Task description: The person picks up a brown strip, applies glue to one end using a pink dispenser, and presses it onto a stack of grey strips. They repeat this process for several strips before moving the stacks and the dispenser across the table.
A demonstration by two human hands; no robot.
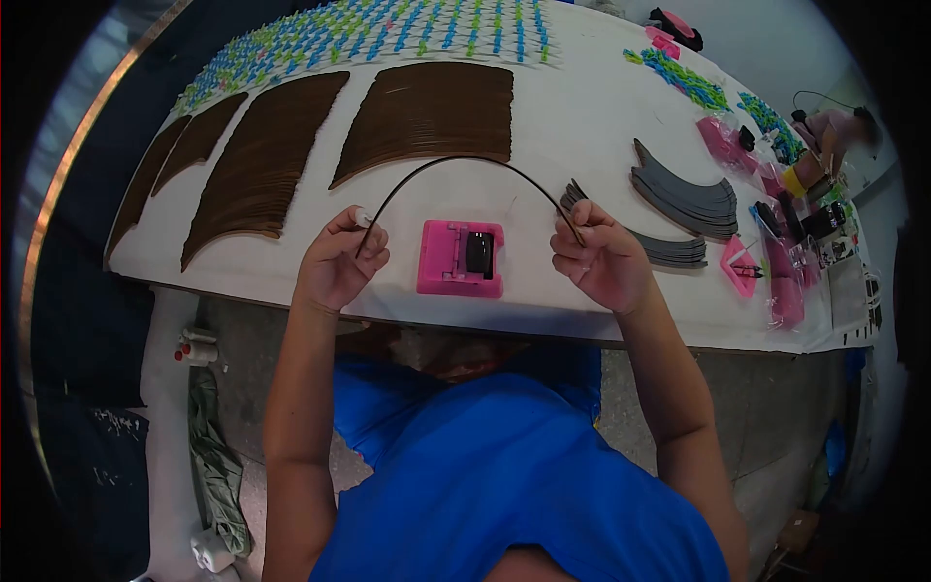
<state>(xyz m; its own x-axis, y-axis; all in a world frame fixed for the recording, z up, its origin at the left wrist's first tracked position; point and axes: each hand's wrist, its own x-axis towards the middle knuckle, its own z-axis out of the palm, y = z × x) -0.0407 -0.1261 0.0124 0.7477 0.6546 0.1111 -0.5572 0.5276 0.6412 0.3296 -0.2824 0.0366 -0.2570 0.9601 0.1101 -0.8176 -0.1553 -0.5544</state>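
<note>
A thin dark curved strip [454, 159] is held up in an arch, one end in each hand. My left hand [341, 260] pinches its left end; something white shows on one fingertip. My right hand [607, 256] pinches the other end, near the front of the grey strips. Between the hands, on the white table, sits a pink plastic fixture [433, 254] with a black block [479, 252] on its right part. Grey curved strips lie in two piles, one pile [687, 202] farther right and another [669, 250] just beside my right hand.
Several stacks of brown curved strips [427, 112] lie at the left and back of the white table [582, 107]. Blue and green pieces [388, 34] stand in rows behind. At right are a pink triangular tray [742, 266], plastic bags [786, 281], and another person [834, 136].
</note>
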